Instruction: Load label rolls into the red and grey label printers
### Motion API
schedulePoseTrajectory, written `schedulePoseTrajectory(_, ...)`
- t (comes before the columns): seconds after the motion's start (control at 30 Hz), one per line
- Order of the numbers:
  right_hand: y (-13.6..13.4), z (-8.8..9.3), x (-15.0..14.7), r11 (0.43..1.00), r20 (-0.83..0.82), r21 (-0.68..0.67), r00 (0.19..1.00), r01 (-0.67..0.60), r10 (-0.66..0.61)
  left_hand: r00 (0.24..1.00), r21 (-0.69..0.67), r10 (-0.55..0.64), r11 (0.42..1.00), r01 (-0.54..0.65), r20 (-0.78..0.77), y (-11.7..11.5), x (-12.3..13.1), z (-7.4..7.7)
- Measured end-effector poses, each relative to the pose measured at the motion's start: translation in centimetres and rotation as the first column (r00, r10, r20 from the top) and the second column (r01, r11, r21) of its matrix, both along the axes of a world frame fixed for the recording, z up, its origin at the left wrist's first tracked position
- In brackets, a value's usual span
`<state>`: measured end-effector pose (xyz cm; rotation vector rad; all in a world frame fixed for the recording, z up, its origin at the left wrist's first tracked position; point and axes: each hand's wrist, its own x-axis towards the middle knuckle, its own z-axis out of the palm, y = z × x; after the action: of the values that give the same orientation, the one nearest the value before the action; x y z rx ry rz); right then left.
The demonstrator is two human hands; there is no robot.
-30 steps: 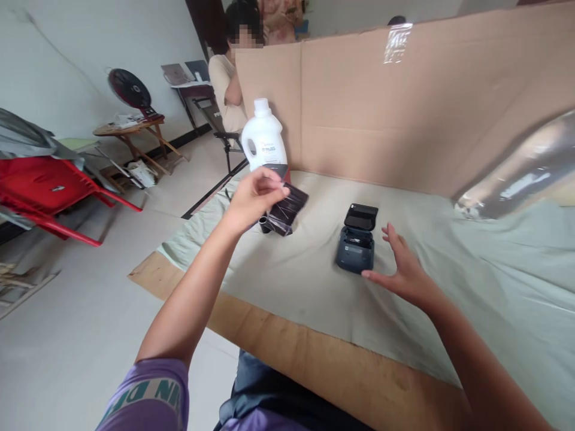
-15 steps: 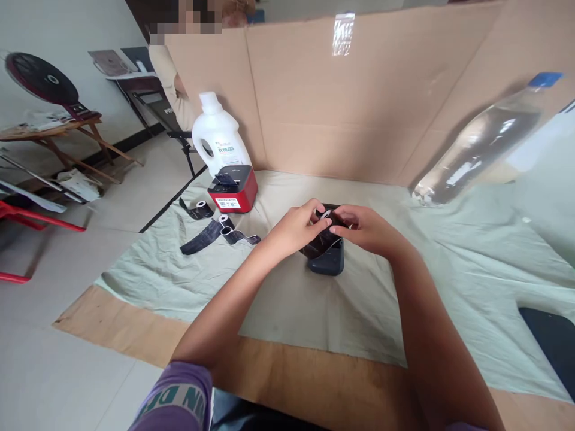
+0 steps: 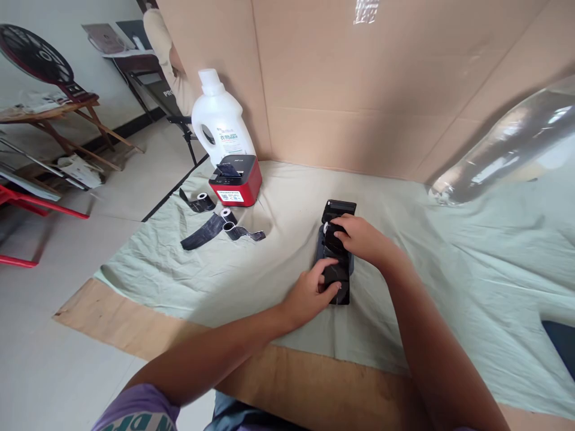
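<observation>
A small dark printer (image 3: pixel 320 246) lies on the cloth with its lid (image 3: pixel 340 208) raised at the far side. A black paper roll with a white core (image 3: pixel 335 236) sits in it, and its loose strip (image 3: pixel 336 276) hangs toward me over the front. My right hand (image 3: pixel 359 236) has its bent fingertips on the roll's right part. Lower down, my left hand (image 3: pixel 312 293) holds the strip between thumb and fingers near its free end. Part of the printer is hidden under the paper and my hands.
Left of my hands lie several dark paper rolls (image 3: pixel 204 203) with loose tails. Behind them stand a red and black printer (image 3: pixel 242 182) and a white jug (image 3: pixel 222 117). A cardboard wall (image 3: pixel 359 90) closes the back. A large clear bottle (image 3: pixel 494 149) leans at right; a dark flat object (image 3: pixel 559 344) lies nearer.
The paper roll has gone down from between both hands into the printer, its strip now drawn toward me. My left hand has moved nearer to me. The view has tilted down.
</observation>
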<state>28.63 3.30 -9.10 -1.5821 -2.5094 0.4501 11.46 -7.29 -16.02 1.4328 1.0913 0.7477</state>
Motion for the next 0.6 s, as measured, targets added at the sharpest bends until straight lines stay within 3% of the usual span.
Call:
schedulePoseTrajectory(0.13, 0.0, -0.8, -0.3, 0.998, 0.116, 0.064, 0.993, 0.013, -0.02, 1.0, 0.069, -0.03, 0.997, 0.03, -0.008, 0.4, 0.0, -0.4)
schedulePoseTrajectory(0.33, -0.2, -2.4, -1.3, 0.966, 0.134, 0.226, 0.978, 0.127, -0.16, 0.99, -0.048, -0.036, 0.998, 0.043, 0.137, 0.7, 0.1, -0.7)
schedulePoseTrajectory(0.6, -0.8, -1.8, -1.9, 0.952, 0.128, 0.199, 0.957, 0.231, -0.26, 0.988, -0.048, -0.037, 0.998, 0.045, 0.148, 1.0, 0.1, -0.6)
